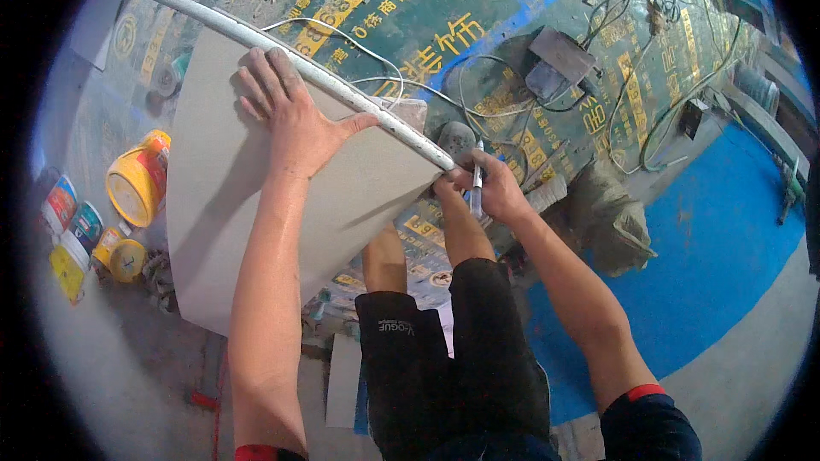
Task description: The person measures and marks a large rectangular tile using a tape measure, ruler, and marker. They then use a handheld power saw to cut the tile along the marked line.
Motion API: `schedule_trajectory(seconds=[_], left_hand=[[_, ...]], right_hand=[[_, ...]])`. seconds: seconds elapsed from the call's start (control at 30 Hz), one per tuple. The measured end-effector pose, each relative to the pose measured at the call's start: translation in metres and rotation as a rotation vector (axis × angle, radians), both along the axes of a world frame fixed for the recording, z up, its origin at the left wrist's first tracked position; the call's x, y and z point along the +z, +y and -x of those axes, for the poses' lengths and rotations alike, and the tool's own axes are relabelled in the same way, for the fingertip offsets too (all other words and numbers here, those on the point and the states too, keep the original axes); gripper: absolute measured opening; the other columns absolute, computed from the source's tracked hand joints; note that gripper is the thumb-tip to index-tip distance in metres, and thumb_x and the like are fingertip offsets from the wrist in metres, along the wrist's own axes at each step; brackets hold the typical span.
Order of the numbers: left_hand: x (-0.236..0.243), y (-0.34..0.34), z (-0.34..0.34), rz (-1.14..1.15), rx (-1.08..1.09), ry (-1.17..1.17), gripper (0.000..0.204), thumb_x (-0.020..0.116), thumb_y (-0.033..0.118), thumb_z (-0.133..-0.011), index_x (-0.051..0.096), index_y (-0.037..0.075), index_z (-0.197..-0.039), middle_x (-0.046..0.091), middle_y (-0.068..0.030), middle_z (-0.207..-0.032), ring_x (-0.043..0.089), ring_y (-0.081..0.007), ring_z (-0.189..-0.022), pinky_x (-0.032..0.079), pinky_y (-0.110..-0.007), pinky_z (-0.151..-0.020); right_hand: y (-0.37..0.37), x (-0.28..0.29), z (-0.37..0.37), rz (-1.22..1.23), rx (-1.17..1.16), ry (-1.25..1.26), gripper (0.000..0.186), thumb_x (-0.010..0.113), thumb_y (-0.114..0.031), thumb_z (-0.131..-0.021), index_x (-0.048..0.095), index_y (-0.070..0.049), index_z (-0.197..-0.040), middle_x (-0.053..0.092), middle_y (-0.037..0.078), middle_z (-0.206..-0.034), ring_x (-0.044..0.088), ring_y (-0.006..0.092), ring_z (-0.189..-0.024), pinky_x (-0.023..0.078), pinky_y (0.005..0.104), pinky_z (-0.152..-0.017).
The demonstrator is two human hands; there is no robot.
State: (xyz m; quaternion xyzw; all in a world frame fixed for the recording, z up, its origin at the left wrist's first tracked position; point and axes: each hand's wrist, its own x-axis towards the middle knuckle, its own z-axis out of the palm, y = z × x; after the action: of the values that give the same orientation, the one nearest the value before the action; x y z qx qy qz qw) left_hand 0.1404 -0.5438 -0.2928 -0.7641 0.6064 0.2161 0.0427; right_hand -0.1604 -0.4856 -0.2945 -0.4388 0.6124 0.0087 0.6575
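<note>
A large beige-grey board (231, 196), probably a tile, stands tilted in front of me. A long whitish, speckled strip (282, 53) runs along its upper edge; I cannot tell whether it is the board's own edge or a separate bar. My left hand (299, 124) lies flat on the board's face with fingers spread, the fingertips close below the strip and the thumb pointing right. At the board's right corner, my right hand (495, 188) is closed round a slim pale pen (477, 183), held upright. Its fingertips are beside the corner; contact is unclear.
A yellow bucket (135, 186) and several small containers stand left of the board. Green printed floor sheeting (478, 0) carries loose cables (636, 8) and a dark metal box-like tool (559, 60). On the right lie a crumpled sack (611, 218) and a blue mat (683, 265).
</note>
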Motion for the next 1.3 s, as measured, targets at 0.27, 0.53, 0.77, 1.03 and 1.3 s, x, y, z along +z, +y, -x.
schedule_trajectory(seconds=[0.27, 0.53, 0.77, 1.03, 1.3], left_hand=[[0.005, -0.004, 0.002, 0.026, 0.044, 0.047, 0.148, 0.082, 0.069, -0.051, 0.003, -0.006, -0.151, -0.003, -0.0265, -0.158, -0.006, -0.0498, -0.145, 0.006, -0.070, -0.110], [0.008, -0.004, -0.004, -0.041, 0.091, 0.106, 0.147, 0.080, 0.070, -0.053, 0.002, -0.005, -0.152, -0.004, -0.0247, -0.159, -0.009, -0.0460, -0.146, 0.002, -0.066, -0.113], [0.019, -0.010, -0.007, -0.110, 0.146, 0.187, 0.142, 0.080, 0.065, -0.057, 0.002, -0.006, -0.152, -0.004, -0.0257, -0.159, -0.011, -0.0451, -0.146, -0.001, -0.068, -0.112], [0.000, 0.005, -0.014, 0.027, 0.115, 0.231, 0.140, 0.078, 0.066, -0.058, 0.003, -0.007, -0.151, -0.001, -0.0284, -0.158, -0.008, -0.0511, -0.144, 0.000, -0.071, -0.109], [0.002, 0.007, -0.015, 0.102, 0.123, 0.245, 0.137, 0.079, 0.068, -0.055, 0.012, -0.001, -0.153, 0.003, -0.0273, -0.158, -0.003, -0.0519, -0.144, 0.005, -0.072, -0.109]], right_hand=[[-0.017, -0.004, 0.021, 0.148, 0.077, 0.072, 0.043, 0.069, -0.033, -0.088, 0.059, -0.005, -0.119, 0.069, 0.019, -0.091, 0.069, 0.0291, -0.084, 0.052, 0.0381, -0.075], [-0.098, 0.010, -0.033, 0.400, -0.045, 0.132, 0.040, 0.055, -0.036, -0.098, 0.062, -0.004, -0.120, 0.068, 0.018, -0.104, 0.064, 0.0226, -0.093, 0.049, 0.0344, -0.084], [-0.140, 0.030, -0.148, 0.717, -0.013, -0.165, 0.038, 0.062, -0.030, -0.094, 0.062, -0.004, -0.122, 0.067, 0.015, -0.108, 0.066, 0.0255, -0.097, 0.050, 0.0330, -0.085], [-0.160, 0.020, -0.237, 0.930, 0.200, -0.366, 0.043, 0.064, -0.024, -0.090, 0.058, -0.005, -0.128, 0.064, 0.020, -0.114, 0.063, 0.0386, -0.100, 0.052, 0.0407, -0.085], [-0.176, 0.007, -0.262, 0.902, 0.392, -0.332, 0.050, 0.060, -0.025, -0.091, 0.049, -0.009, -0.137, 0.057, 0.021, -0.126, 0.058, 0.0420, -0.109, 0.050, 0.0445, -0.090]])
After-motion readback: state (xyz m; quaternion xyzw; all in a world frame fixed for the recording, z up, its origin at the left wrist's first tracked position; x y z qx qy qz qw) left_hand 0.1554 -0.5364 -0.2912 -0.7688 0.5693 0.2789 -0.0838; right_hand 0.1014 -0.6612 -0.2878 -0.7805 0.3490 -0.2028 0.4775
